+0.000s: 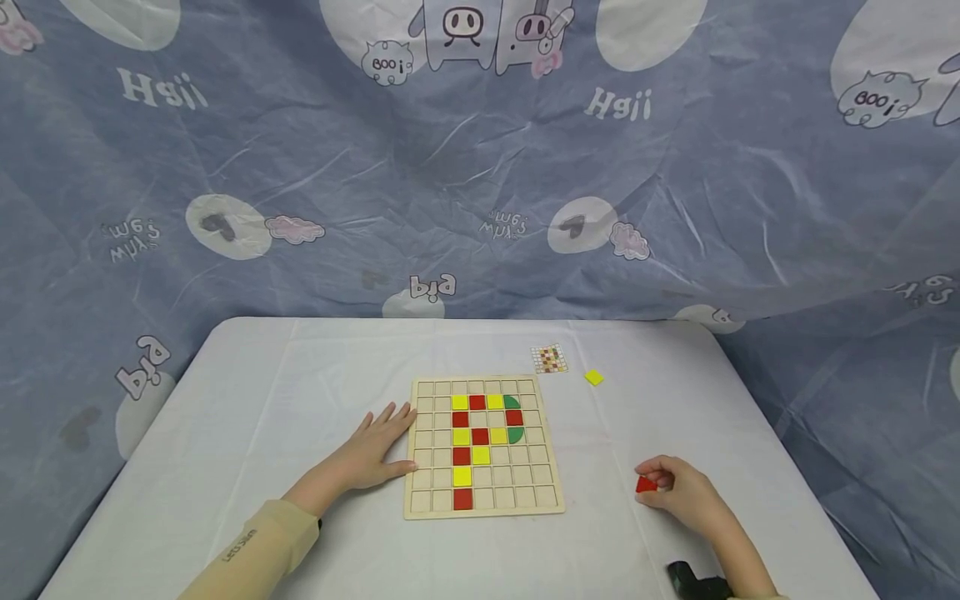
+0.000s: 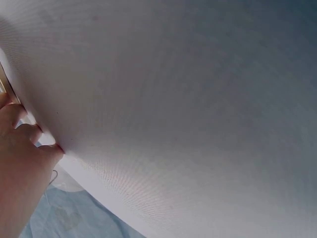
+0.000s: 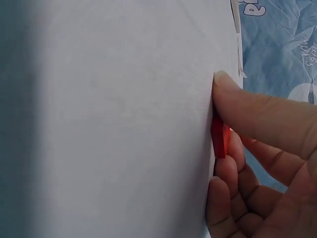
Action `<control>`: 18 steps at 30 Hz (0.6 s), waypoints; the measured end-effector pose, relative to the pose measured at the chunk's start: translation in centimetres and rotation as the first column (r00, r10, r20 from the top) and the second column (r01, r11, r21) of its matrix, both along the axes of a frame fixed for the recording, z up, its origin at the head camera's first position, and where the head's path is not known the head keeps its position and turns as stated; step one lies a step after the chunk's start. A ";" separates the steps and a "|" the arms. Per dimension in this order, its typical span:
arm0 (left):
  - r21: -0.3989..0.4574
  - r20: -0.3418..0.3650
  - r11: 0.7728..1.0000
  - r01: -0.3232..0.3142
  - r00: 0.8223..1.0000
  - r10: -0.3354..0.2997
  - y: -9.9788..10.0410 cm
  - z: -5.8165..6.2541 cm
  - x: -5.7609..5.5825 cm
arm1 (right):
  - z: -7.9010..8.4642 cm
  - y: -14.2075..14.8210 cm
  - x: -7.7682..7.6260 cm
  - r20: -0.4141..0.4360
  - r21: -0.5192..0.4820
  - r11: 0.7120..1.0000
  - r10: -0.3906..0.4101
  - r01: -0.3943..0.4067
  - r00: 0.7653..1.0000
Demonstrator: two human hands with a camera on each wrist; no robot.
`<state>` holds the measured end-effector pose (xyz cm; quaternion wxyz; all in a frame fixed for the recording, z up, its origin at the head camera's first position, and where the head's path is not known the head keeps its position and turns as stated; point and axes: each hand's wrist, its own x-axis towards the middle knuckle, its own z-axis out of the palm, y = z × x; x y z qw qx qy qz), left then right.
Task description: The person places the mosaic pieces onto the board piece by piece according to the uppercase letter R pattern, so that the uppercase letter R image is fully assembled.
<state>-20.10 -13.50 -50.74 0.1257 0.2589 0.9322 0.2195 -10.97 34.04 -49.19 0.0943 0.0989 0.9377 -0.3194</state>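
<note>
A square wooden grid board lies on the white table, with red, yellow and green tiles set in its cells in the shape of a letter R. My left hand rests flat on the cloth, its spread fingertips and thumb at the board's left edge; the left wrist view has this hand at its left side. Off to the right of the board, my right hand pinches a red tile between thumb and fingers, low over the table. Close up, that red tile shows its edge side beneath the thumb.
Behind the board's right corner lies a small pattern card with a printed grid. A loose yellow tile sits beside it. White cloth covers the table, and a blue printed curtain hangs behind it.
</note>
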 end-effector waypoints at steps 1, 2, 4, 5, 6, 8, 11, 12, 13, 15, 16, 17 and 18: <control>-0.001 0.000 1.000 -0.001 1.000 0.001 0.0 0.0 0.0 | 0.0 -0.1 0.0 0.001 0.000 1.000 -0.001 0.001 1.000; 0.001 0.000 1.000 0.000 1.000 0.000 0.0 0.0 0.0 | 0.1 -0.1 0.0 0.001 -0.001 1.000 -0.001 0.001 1.000; 0.002 0.001 1.000 0.000 1.000 0.000 0.0 0.1 0.0 | 0.2 -0.2 -0.1 -0.001 -0.004 1.000 -0.005 0.005 1.000; 0.003 0.002 1.000 0.001 1.000 -0.001 0.0 0.2 0.0 | 0.2 -0.3 -0.1 -0.005 -0.008 1.000 -0.007 0.007 1.000; 0.003 0.001 1.000 0.001 1.000 -0.001 0.0 0.2 0.0 | 0.2 -0.4 -0.1 -0.009 -0.010 1.000 -0.011 0.011 1.000; 0.005 0.002 1.000 0.004 1.000 -0.004 0.1 0.3 0.1 | 0.1 -0.7 -0.2 -0.020 -0.015 1.000 -0.022 0.021 1.000; 0.002 0.000 1.000 0.005 1.000 -0.005 0.0 0.2 0.1 | 0.1 -1.6 -0.4 -0.050 -0.027 0.999 -0.045 0.043 0.998; 0.002 0.000 1.000 0.005 1.000 -0.005 0.0 0.2 0.1 | 0.2 -2.1 -0.5 -0.063 -0.033 0.998 -0.051 0.049 0.997; 0.002 0.000 1.000 0.003 1.000 -0.003 0.0 0.2 0.1 | 0.2 -2.5 -0.6 -0.075 -0.044 0.998 -0.055 0.052 0.996; 0.001 0.002 1.000 0.001 1.000 -0.001 0.0 0.2 0.1 | 0.4 -3.6 -1.0 -0.102 -0.064 0.997 -0.054 0.048 0.993; -0.001 0.003 1.000 -0.002 1.000 0.002 0.0 0.1 0.1 | 0.5 -4.1 -1.2 -0.112 -0.076 0.996 -0.050 0.042 0.992; 0.000 0.004 1.000 -0.005 1.000 0.005 0.0 0.1 0.1 | 0.7 -4.7 -1.4 -0.121 -0.088 0.996 -0.045 0.035 0.992; -0.004 0.007 1.000 -0.008 1.000 0.008 0.0 0.0 0.1 | 0.8 -5.3 -1.7 -0.126 -0.106 0.994 -0.039 0.026 0.991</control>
